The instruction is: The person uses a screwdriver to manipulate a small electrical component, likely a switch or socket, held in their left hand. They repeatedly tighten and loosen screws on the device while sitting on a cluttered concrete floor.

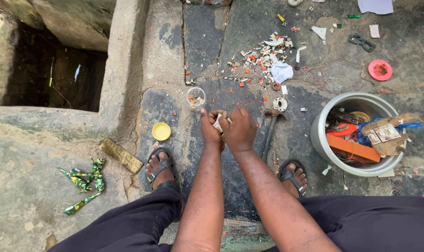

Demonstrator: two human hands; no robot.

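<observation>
My left hand (211, 127) and my right hand (240, 129) are pressed together over the dark stone floor, both gripping a small whitish plastic piece (218, 123) between them. Most of the piece is hidden by my fingers. A thin red wire (242, 102) curls just beyond my right hand. A hammer (269, 129) lies on the stone right of my right hand. A small clear cup (196, 98) with bits inside stands just beyond my left hand.
A white bucket (320, 135) of scrap stands at right. Broken plastic bits (265, 56) litter the stone ahead. A yellow lid (161, 131), a flat gold strip (121, 155), green wrappers (85, 181) and a pink lid (380, 70) lie around. A deep pit (53, 70) opens at left.
</observation>
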